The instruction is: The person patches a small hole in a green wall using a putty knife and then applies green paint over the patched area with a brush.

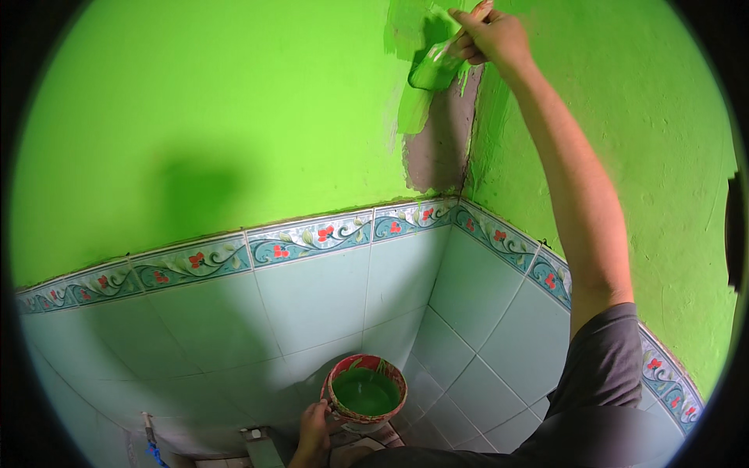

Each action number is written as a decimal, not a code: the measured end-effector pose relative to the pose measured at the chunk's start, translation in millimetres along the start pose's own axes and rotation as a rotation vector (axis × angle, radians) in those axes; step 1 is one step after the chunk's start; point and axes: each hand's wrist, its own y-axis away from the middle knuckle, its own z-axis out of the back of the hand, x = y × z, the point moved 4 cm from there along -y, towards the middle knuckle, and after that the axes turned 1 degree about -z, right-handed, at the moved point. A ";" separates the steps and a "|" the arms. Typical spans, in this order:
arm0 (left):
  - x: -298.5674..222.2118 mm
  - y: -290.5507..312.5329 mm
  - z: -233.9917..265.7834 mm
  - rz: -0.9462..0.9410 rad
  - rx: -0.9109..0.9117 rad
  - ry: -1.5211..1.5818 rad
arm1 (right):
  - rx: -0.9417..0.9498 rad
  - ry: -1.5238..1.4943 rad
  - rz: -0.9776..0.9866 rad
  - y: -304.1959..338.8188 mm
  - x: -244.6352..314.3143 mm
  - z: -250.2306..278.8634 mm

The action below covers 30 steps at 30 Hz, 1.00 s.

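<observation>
High in the corner, my right hand (495, 40) is closed around the handle of a paintbrush (437, 69). Its wide bristles are coated in green paint and lie against the left wall. Just below the brush is a bare grey-brown patch (441, 144), bordered by fresh green strokes. Down low, my left hand (314, 427) grips the side of a red paint-smeared bucket (402, 384). Green paint (365, 392) fills part of it. The bucket's underside is partly hidden.
Bright green walls (257, 109) meet at the corner above pale green tiles (320, 300). A floral border (312, 238) runs between them. At lower left, a tap with a blue part (152, 444) sticks out near a grey fixture (261, 446). A dark object (735, 234) stands at the right edge.
</observation>
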 end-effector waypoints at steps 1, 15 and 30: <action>-1.3 1.0 2.1 0.002 -0.017 -0.009 | 0.003 -0.012 -0.001 -1.5 -7.7 -7.3; 25.8 -24.7 29.8 0.012 -0.023 -0.027 | 0.203 -0.115 0.116 66.6 -33.9 -46.9; 0.8 4.1 8.6 0.051 -0.056 -0.033 | 0.125 -0.060 0.144 22.7 -11.4 -19.6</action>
